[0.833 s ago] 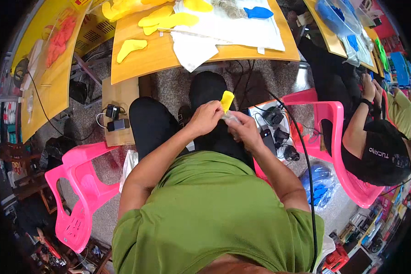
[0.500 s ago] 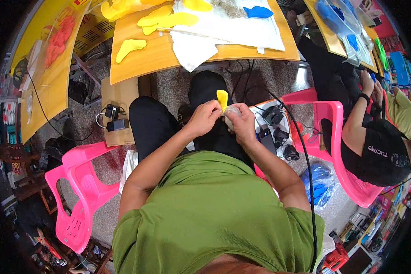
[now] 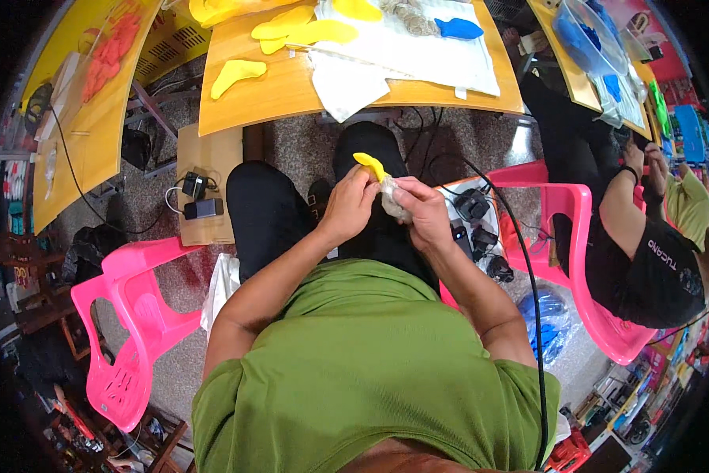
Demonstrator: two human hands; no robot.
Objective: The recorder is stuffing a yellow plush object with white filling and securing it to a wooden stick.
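Note:
Above my knees, my left hand (image 3: 348, 203) and my right hand (image 3: 422, 209) meet with fingers pinched together. Between them is a small, soft yellow piece (image 3: 370, 164), its rounded end pointing up and to the left. Its lower end runs into a crumpled, greyish, see-through wad (image 3: 391, 200). My left fingertips press on the yellow piece. The right fingers pinch the wad close to where the two join. Whether the yellow piece sits inside the wad or beside it, I cannot tell.
Ahead, a wooden table (image 3: 220, 114) bears yellow sock-shaped pieces (image 3: 238, 76), a white sheet (image 3: 425, 67) and a blue fish-shaped piece (image 3: 458, 29). Pink chairs (image 3: 145, 315) stand at both sides. A black cable (image 3: 532, 299) hangs past my right arm. Another person (image 3: 646, 244) sits at right.
The yellow piece has tipped from upright toward the left. More of the greyish wad shows below it, and my right hand has shifted slightly down and right. The whole view has moved a little.

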